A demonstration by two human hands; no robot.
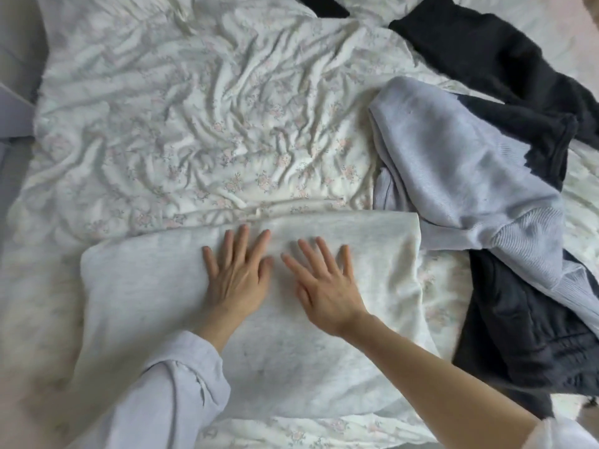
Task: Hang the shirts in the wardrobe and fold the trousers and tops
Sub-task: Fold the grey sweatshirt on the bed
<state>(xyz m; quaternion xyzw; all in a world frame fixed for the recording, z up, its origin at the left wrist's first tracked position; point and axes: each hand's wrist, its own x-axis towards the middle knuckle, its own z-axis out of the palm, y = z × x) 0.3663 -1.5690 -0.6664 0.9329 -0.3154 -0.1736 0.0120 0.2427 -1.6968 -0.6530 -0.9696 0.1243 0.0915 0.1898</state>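
Rumpled floral bedsheet (201,124) spreads before us, with the pale grey top (155,286) laid flat along its near edge. Our left hand (238,273) and right hand (324,286) press side by side on it, fingers straight and spread, gripping nothing. We should smooth outward evenly before folding. Right of it wait a light blue sweatshirt (453,163) and dark trousers (518,335).

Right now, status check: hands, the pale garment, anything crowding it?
Left hand, right hand: flat, pressing pale grey garment on bed sheet. Lavender sweater and dark clothes piled right.
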